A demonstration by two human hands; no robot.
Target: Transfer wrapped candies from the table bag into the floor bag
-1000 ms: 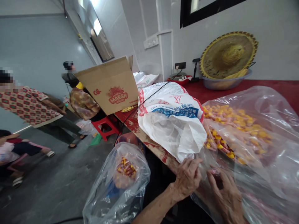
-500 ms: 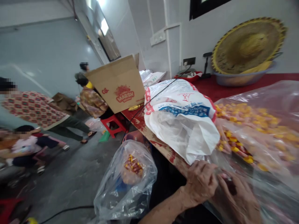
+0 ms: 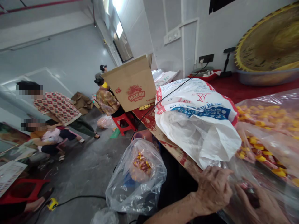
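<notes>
Since the clear plastic sack of yellow-wrapped sweets (image 3: 266,124) spills past the table's near edge (image 3: 182,158), the left hand (image 3: 213,189) gathers its film there, while the right hand (image 3: 259,205) curls over something dark, grip unclear. A white woven sack (image 3: 196,124) crowds the left side; a smaller clear bag (image 3: 137,177) hangs lower, off the edge.

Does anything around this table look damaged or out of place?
Yes, the red-topped table's front edge looks damaged. Its red covering is worn away in ragged patches, exposing pale tan board beneath, while the red surface farther along by the wall looks far more intact.
</notes>
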